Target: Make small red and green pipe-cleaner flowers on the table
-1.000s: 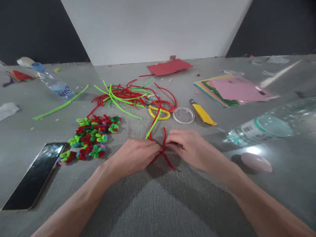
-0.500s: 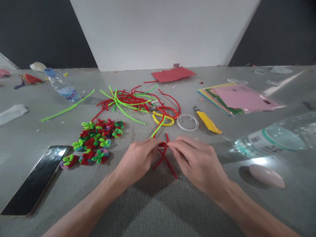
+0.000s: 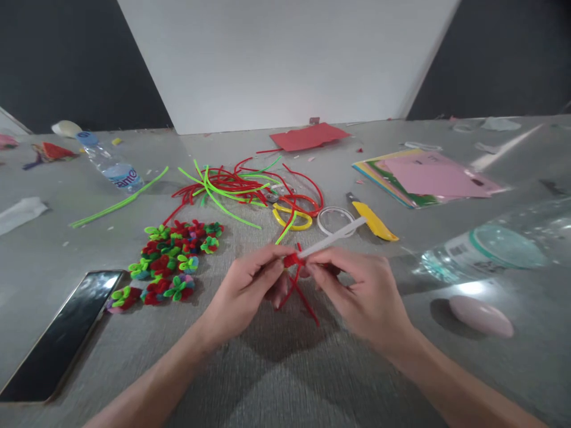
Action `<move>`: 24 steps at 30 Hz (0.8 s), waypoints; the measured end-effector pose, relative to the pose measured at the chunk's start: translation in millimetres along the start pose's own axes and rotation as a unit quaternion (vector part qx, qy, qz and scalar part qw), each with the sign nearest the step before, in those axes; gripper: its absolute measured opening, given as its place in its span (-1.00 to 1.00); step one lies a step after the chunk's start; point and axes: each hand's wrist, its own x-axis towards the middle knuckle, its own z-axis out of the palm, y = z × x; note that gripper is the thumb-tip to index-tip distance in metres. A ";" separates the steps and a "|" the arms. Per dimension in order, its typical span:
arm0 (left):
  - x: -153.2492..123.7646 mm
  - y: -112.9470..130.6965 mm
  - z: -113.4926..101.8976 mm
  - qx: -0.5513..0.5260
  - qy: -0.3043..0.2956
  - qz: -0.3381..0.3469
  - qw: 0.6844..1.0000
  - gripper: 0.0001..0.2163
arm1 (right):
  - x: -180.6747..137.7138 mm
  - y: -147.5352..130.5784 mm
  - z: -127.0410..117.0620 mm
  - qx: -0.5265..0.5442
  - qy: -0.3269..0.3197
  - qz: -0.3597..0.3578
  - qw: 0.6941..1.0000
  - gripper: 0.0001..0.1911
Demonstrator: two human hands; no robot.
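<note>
Pinching a red pipe cleaner (image 3: 304, 297) with both hands, just above the table (image 3: 285, 380), centre of view. Left hand (image 3: 250, 288) is closed on the twisted red knot from the left, thumb and forefinger. Right hand (image 3: 361, 285) is closed on the near end of a white stick (image 3: 334, 236) right at that knot; the stick pokes out up and right, across the tape ring (image 3: 332, 221). The red looks wound on the stick, but the wrap is too blurred to say how. Two red tails hang from the knot, down toward the table.

Handling, my guess: the cleaner is very light and fuzzy, so not slippery. Its wire core is soft, bends easily and holds a bend. Best grip is fingertips close to the knot, since the free tails flop. Cut ends may prick. The stick looks thin and stiff; material unclear.

Around: a green cleaner (image 3: 285, 232) just behind the hands, a red-green pile (image 3: 232, 181) farther back, small flowers (image 3: 173, 255) to the left, a phone (image 3: 62, 333) at far left, a yellow cutter (image 3: 377, 223) beside the ring, a bottle (image 3: 491, 246) on its side at right.
</note>
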 end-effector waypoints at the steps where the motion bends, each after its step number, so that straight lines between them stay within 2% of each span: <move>1: -0.6 0.8 -1.2 -0.005 -0.013 0.005 1.000 -0.78 | 2.4 1.4 -2.2 0.042 -0.018 0.025 0.999 -0.79; 4: -1.7 2.7 -7.5 0.025 -0.061 0.017 0.998 -0.82 | 10.4 8.5 -10.2 0.155 -0.087 0.075 0.981 -0.78; 7: -0.1 4.7 -17.2 0.122 -0.136 0.032 0.983 -0.81 | 17.0 16.5 -17.9 0.167 -0.158 0.086 0.969 -0.72; 10: 2.5 6.6 -25.1 0.258 -0.182 0.086 0.945 -0.80 | 20.0 22.0 -22.6 0.168 -0.226 0.106 0.954 -0.68; 14: 1.3 5.0 -24.0 0.401 -0.214 0.141 0.880 -0.78 | 20.3 24.5 -23.8 0.171 -0.291 0.108 0.935 -0.77; 17: -1.9 -0.6 -16.7 0.500 -0.212 0.151 0.826 -0.79 | 19.6 21.4 -22.2 0.124 -0.273 0.109 0.948 -0.86; 19: -2.9 -3.8 -11.6 0.536 -0.186 0.136 0.812 -0.79 | 18.7 17.7 -20.2 0.068 -0.227 0.094 0.967 -0.85; 21: -2.6 -4.8 -7.6 0.536 -0.155 0.108 0.823 -0.78 | 17.3 14.7 -17.4 0.011 -0.179 0.059 0.982 -0.83; 24: -1.5 -3.8 -4.6 0.486 -0.101 0.085 0.864 -0.70 | 14.4 14.3 -11.0 -0.071 -0.112 -0.044 0.990 -0.83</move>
